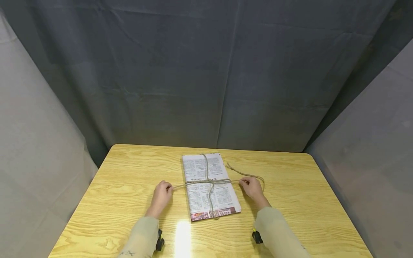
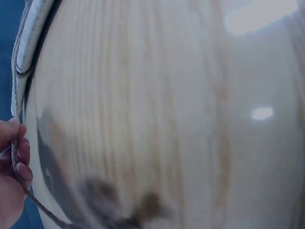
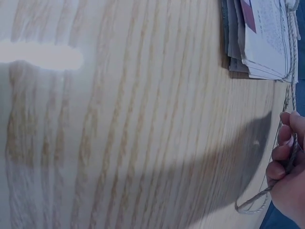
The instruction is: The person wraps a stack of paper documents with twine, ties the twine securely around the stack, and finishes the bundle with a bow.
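Observation:
A folded stack of newspapers (image 1: pixel 196 200) lies near the middle of the table, with twine (image 1: pixel 208 170) wrapped lengthwise and crosswise over it. The strands cross at about the center of the top sheet. To the left of the stack, my left hand (image 1: pixel 161 195) pinches one end of the twine, which runs straight to the bundle. On the other side, my right hand (image 1: pixel 253 189) pinches the other end, also stretched out sideways. Both wrist views show the twine (image 2: pixel 15 95) passing between thumb and fingers. In the right wrist view, layered newspaper edges (image 3: pixel 240 52) show.
The wooden table (image 1: pixel 129 168) reaches to a dark grey curtain (image 1: pixel 167 89) behind. Pale cloth panels (image 1: pixel 35 143) stand at left and right. A loose tail of twine (image 1: pixel 238 172) curls on the table behind my right hand. Light glares off the table near its front edge.

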Demonstrator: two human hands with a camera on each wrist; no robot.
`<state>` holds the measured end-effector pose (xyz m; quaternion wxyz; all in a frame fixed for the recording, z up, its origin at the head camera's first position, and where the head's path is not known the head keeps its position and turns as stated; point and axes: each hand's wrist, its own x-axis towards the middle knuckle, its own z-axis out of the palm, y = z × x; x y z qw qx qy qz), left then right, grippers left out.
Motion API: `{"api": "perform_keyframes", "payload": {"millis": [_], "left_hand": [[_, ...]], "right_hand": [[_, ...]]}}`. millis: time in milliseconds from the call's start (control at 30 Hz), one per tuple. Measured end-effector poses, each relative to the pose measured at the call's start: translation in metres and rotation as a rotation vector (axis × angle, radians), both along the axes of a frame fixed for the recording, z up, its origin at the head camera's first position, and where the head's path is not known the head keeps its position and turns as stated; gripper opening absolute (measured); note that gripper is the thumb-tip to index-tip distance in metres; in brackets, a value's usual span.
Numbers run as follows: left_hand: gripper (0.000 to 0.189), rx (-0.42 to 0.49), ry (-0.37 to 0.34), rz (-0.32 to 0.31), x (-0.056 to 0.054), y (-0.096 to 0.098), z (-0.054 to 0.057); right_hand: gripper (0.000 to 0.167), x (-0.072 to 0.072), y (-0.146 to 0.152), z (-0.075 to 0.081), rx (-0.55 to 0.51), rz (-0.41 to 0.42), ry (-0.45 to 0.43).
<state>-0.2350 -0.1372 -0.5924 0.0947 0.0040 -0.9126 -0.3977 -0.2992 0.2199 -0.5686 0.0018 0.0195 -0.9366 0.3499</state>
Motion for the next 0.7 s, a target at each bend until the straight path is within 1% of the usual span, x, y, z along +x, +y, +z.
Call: {"api": "perform_keyframes", "payload": {"millis": [167, 267, 300, 400, 500, 600, 700], "left_hand": [[0.012, 0.002, -0.080, 0.019, 0.004, -0.005, -0.001], [0.013, -0.024, -0.094, 0.018, 0.005, -0.005, -0.001], [0.013, -0.034, -0.084, 0.015, 0.006, -0.005, -0.001], [0.014, -0.090, -0.020, 0.012, 0.005, 0.000, 0.000], [0.020, -0.135, 0.059, -0.004, 0.002, 0.008, 0.001], [0.025, -0.120, 0.094, -0.047, -0.002, 0.019, 0.004], [0.022, -0.094, 0.104, -0.082, -0.005, 0.032, 0.005]], "right_hand": [[0.020, 0.002, 0.003, -0.004, 0.004, -0.003, -0.005], [0.021, 0.004, 0.004, -0.005, 0.002, 0.001, -0.025], [0.021, 0.004, 0.005, -0.006, 0.006, 0.003, -0.030], [0.021, 0.005, 0.003, -0.006, 0.016, 0.014, -0.038], [0.022, 0.005, -0.002, -0.004, 0.022, 0.049, -0.008], [0.024, 0.005, -0.009, -0.003, 0.017, 0.108, 0.036], [0.026, 0.004, -0.017, -0.004, 0.017, 0.183, 0.084]]}}
